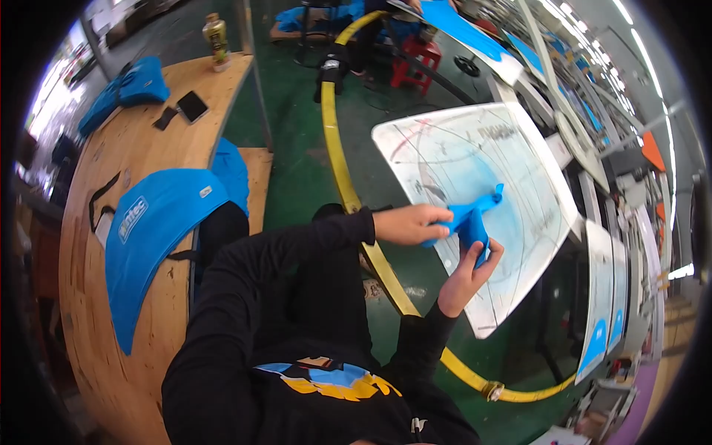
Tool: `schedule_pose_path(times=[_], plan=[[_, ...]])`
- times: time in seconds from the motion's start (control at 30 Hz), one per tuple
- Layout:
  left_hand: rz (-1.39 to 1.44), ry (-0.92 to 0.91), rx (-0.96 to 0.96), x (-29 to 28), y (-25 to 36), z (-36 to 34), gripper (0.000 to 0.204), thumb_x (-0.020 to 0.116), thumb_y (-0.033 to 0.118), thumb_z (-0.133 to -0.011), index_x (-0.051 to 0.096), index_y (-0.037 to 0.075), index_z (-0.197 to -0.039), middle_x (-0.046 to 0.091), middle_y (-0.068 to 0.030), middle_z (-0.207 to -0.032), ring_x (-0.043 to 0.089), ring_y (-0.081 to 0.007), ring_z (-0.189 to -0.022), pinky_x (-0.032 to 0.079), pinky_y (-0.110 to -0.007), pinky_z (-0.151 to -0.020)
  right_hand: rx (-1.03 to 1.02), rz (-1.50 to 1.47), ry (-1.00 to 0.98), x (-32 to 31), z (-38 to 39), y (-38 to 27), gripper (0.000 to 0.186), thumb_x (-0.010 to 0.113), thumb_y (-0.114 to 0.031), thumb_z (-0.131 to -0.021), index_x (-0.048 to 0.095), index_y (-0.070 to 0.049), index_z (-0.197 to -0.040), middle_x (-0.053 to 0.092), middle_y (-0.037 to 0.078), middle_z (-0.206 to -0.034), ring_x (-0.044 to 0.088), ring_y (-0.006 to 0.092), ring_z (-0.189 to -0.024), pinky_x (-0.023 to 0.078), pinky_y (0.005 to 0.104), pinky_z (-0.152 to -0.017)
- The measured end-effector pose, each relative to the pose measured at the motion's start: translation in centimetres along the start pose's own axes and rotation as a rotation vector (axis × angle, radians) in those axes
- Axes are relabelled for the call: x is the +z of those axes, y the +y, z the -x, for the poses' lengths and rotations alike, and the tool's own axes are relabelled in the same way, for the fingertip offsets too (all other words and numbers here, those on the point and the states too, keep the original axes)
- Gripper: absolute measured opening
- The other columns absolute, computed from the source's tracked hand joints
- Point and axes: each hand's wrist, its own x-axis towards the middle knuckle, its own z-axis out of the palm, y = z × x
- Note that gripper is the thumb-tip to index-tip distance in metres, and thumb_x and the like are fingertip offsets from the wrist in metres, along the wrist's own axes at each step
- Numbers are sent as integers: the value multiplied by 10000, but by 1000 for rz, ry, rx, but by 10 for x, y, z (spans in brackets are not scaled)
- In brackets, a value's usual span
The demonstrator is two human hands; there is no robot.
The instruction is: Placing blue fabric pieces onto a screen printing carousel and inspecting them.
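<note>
My left hand (408,222) grips a crumpled piece of bright blue fabric (475,215), thumb and fingers closed on it. Just below and to the right, my right hand (467,278) pinches a folded end of the same fabric. Both hands are over a white board (534,245) marked with drawn lines and faint blue staining, with one twisted tip of the fabric pointing up toward its middle.
A wooden bench (89,267) at left carries blue items (156,230), a phone (193,106) and a bottle (216,41). A yellow curved rail (337,148) runs around my legs. Another person's hand (415,7), a red stool (421,63) and more machine boards (597,289) are beyond.
</note>
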Motion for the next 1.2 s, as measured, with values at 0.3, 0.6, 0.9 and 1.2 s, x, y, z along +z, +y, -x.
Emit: schedule_pose_path(times=[0.3, 0.6, 0.9, 1.2], plan=[[42, 287, -317, -27, 68, 177, 308, 541, 157, -898, 576, -11, -1153, 608, -66, -1072, 546, -132, -1003, 428, -277, -899, 126, -223, -507, 68, 82, -39, 205, 513, -233, -971, 432, -49, -1013, 424, 17, -894, 426, 92, -805, 362, 231, -739], [555, 1378, -47, 54, 129, 447, 486, 549, 163, -839, 467, -11, -1285, 577, -106, -1168, 563, -205, -1061, 429, -327, -956, 887, -640, -608, 91, 76, -13, 293, 510, -299, -968, 471, -61, -1135, 584, 88, -1030, 582, 120, -704, 411, 195, -419], [413, 1841, 565, 35, 168, 613, 364, 565, 262, -898, 532, 40, -1185, 568, -99, -1176, 506, -245, -1128, 408, -396, -953, 761, -991, -1009, 280, 66, -19, 204, 527, -277, -964, 535, -91, -1048, 613, 20, -987, 566, 91, -751, 360, 216, -509], [202, 1988, 421, 43, 156, 689, 376, 564, 284, -911, 529, 48, -1201, 560, -67, -1157, 508, -167, -1075, 399, -310, -931, 777, -950, -1054, 369, 121, 0, 235, 490, -285, -979, 509, -87, -1105, 624, 39, -1003, 628, 148, -826, 528, 270, -638]])
